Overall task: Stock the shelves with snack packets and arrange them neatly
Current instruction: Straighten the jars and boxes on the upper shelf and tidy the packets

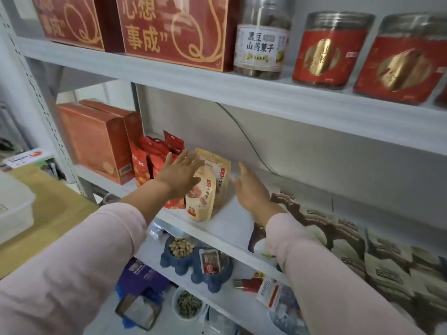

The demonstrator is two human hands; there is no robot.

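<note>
White middle shelf point(232, 221) is bearing beige snack pouches point(203, 201) standing upright beside red packets point(142, 165), while the left hand point(180, 175) and right hand point(251, 189), both flat-fingered and gripping nothing, are flanking them, best pressing gently inward to square the row.

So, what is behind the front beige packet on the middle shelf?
A second beige packet stands right behind the front packet, showing above and to its right. The left hand covers their upper left part, so whether more stands there cannot be seen.
</note>
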